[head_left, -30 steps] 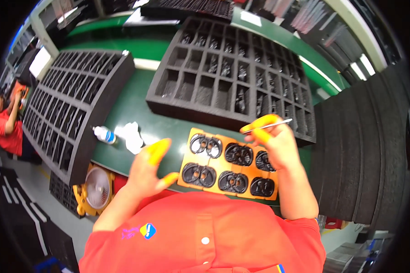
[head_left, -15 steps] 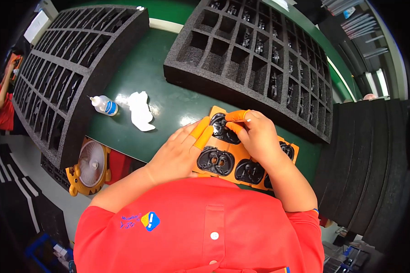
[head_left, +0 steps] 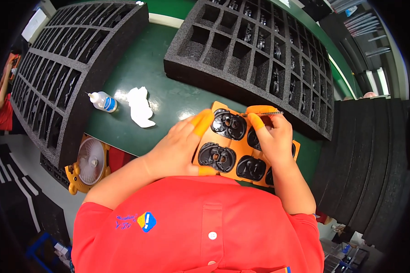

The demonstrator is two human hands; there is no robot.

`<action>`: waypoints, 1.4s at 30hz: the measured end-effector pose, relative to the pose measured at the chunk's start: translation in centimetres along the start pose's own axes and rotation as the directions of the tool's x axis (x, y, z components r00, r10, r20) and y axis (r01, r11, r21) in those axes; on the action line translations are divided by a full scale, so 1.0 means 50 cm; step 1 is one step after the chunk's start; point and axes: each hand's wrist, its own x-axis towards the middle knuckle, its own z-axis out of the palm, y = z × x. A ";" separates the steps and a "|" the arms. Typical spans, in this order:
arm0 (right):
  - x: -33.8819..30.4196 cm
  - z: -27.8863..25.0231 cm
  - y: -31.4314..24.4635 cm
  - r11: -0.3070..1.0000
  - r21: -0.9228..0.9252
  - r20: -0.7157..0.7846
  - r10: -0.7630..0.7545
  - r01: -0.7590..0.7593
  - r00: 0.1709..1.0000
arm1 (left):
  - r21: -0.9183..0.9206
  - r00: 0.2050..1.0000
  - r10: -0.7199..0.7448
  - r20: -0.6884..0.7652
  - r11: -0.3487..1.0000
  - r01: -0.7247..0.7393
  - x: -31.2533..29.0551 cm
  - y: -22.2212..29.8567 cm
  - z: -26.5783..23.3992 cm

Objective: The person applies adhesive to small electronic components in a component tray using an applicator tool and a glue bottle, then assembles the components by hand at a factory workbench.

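Observation:
An orange tray (head_left: 239,157) lies on the green table, holding several black oval plastic parts with round holes. My left hand (head_left: 180,141), in orange finger cots, grips the tray's left side, with its fingers along the edge and its thumb at the near corner. The upper-left black part (head_left: 228,124) shows fully beside those fingertips. My right hand (head_left: 276,134) pinches a thin dark stick-like tool (head_left: 269,113) over the tray's far side. Its tip points left, close to that part. Beneath this hand another black part (head_left: 253,138) is partly hidden.
A large black foam tray (head_left: 232,75) with compartments stands beyond the orange tray, some of its cells filled. Another foam tray (head_left: 84,68) stands at the left. A dropper bottle (head_left: 104,102) and a crumpled white cloth (head_left: 140,108) lie between. A fan (head_left: 90,161) sits below the table's left edge.
My right hand has moved right, off the upper-left part, and the tool now shows plainly. My left fingers have drawn back to the tray's left edge, and the thumb has come into view.

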 end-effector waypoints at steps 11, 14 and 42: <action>-0.019 0.017 0.023 0.991 -0.017 0.082 0.133 -0.132 0.988 | -0.179 0.996 0.035 -0.081 0.983 -0.049 0.124 -0.004 0.045; -0.021 0.012 0.037 0.996 -0.038 0.096 0.080 -0.077 0.992 | -0.167 0.988 0.129 -0.086 0.976 -0.142 0.132 -0.009 0.050; -0.079 -0.118 0.124 0.962 0.247 -0.059 0.136 -0.118 0.989 | 0.060 0.989 0.145 0.031 0.987 -0.146 0.150 0.035 0.041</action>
